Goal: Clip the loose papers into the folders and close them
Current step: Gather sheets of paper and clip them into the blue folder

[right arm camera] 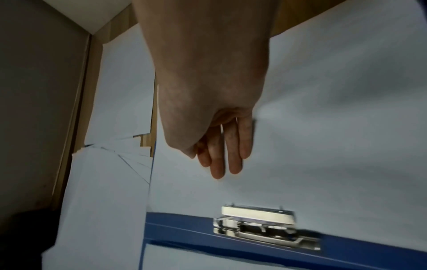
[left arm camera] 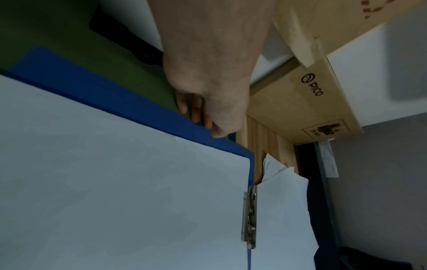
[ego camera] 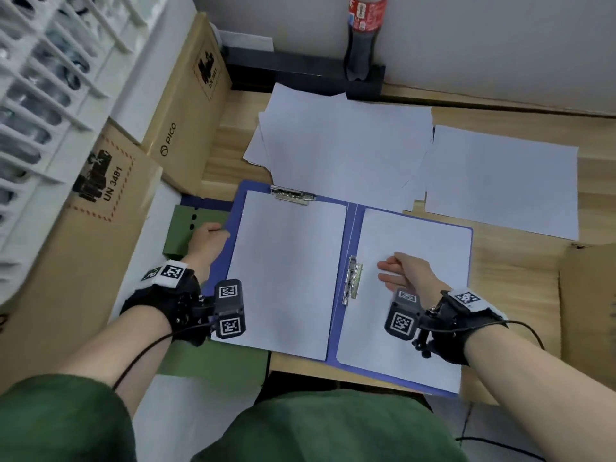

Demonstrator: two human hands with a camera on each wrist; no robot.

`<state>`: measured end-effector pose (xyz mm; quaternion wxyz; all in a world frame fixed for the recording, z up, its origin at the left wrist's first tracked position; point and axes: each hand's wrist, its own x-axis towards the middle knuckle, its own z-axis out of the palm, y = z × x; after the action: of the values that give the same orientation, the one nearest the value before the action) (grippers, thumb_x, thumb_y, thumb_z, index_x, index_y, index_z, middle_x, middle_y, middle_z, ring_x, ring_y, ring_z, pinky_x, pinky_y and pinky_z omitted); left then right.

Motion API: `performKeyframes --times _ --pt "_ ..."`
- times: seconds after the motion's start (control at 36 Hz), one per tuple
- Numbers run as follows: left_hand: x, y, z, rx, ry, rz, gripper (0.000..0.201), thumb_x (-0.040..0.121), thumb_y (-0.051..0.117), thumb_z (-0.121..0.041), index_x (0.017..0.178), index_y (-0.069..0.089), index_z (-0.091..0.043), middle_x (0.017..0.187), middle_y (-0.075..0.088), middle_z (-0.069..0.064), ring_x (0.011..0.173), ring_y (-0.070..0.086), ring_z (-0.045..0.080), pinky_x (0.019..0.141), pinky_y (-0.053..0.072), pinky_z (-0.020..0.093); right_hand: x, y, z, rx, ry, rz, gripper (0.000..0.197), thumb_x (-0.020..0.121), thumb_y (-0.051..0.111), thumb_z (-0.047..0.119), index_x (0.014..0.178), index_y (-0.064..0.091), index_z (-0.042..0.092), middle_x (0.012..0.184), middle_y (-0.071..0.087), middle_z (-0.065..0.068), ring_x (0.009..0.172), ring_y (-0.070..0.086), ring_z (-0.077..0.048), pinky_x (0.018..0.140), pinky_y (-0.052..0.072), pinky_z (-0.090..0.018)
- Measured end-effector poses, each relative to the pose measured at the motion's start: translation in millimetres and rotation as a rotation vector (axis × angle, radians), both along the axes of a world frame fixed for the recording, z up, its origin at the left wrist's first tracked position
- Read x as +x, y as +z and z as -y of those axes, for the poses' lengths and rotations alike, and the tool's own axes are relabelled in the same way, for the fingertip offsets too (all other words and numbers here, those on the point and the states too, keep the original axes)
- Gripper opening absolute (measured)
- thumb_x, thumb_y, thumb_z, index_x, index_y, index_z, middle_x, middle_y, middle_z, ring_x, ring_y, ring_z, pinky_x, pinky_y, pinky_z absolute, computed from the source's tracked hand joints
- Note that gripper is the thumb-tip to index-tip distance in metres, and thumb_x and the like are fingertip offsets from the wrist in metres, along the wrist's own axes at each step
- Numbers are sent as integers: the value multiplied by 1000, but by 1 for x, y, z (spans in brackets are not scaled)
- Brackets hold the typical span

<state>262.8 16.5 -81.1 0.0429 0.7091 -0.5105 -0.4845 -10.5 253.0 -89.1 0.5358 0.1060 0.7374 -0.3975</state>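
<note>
A blue folder [ego camera: 336,315] lies open on the wooden table with a white sheet on each half. A metal clip [ego camera: 293,195] holds the left sheet at its top. A second metal clip [ego camera: 352,280] sits by the spine on the right sheet's left edge. My left hand [ego camera: 210,236] grips the folder's left cover edge [left arm camera: 115,102], with its fingers [left arm camera: 196,117] curled against that edge. My right hand [ego camera: 396,271] lies flat on the right sheet [right arm camera: 323,127], fingers [right arm camera: 233,160] straight, just short of the spine clip [right arm camera: 258,226].
A green folder [ego camera: 186,231] lies under the blue one at the left. Loose white sheets [ego camera: 346,145] spread behind it and at the right [ego camera: 500,181]. Cardboard boxes [ego camera: 186,105] line the left, another box [ego camera: 586,311] stands right, a cola bottle [ego camera: 363,35] at the back.
</note>
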Motion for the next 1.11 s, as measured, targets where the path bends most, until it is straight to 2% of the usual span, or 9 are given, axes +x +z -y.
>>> performKeyframes --times 0.08,0.19,0.31,0.36,0.47,0.67,0.81,1.0,1.11 --pt "3 8 -2 11 10 -41 46 93 58 -18 137 46 -11 137 50 12 125 48 31 95 40 37 15 3 -7 -2 36 16 19 96 48 25 94 60 11 93 71 -5 71 69 -20 47 55 -20" --pt "4 29 -2 -27 -46 -91 38 92 59 -9 130 52 -9 122 58 11 99 53 24 80 39 33 29 13 -12 -32 88 49 13 92 53 23 90 60 13 73 67 0 53 62 -12 40 50 -19" --pt "3 61 -2 -17 -219 -155 28 92 56 -15 120 59 -18 102 66 4 84 60 21 67 42 31 37 21 -13 -66 128 51 31 93 55 28 118 56 9 101 64 -7 85 64 -25 67 56 -31" --pt "3 81 -4 30 -319 -208 31 90 58 -25 121 62 -28 104 70 -1 95 66 22 77 49 32 41 27 -14 -81 146 61 34 95 53 29 123 52 11 110 59 -7 92 63 -27 82 48 -37" --pt "-12 118 -14 177 -560 -398 32 89 62 -30 120 62 -37 118 70 -6 111 65 20 91 51 40 45 48 -10 -116 170 41 28 96 52 29 118 50 13 115 49 -6 83 57 -22 68 44 -36" --pt "-75 155 -46 301 -782 -574 35 94 55 -23 127 56 -32 110 60 11 81 63 22 73 54 33 40 101 -16 -371 244 36 25 94 53 33 113 58 17 117 57 -4 101 65 -28 93 49 -49" --pt "-125 152 -79 370 -917 -577 46 93 57 -18 136 48 -30 119 68 2 104 68 30 87 55 41 22 130 -31 -461 75 -66 36 97 43 43 113 58 15 119 60 -6 98 67 -28 81 57 -45" --pt "-168 112 -122 422 -1006 -447 43 95 56 -23 136 48 -29 121 69 -5 107 68 23 100 50 40 -8 133 -79 -359 13 -259 44 98 37 32 58 54 28 53 53 13 42 48 -3 48 36 -18" --pt "-170 75 -128 344 -932 -350 32 96 49 -17 127 55 -24 121 67 -2 104 67 23 94 52 36 -12 98 -112 -127 -51 -358 24 95 39 14 72 46 18 68 42 -5 59 37 -15 49 26 -24"
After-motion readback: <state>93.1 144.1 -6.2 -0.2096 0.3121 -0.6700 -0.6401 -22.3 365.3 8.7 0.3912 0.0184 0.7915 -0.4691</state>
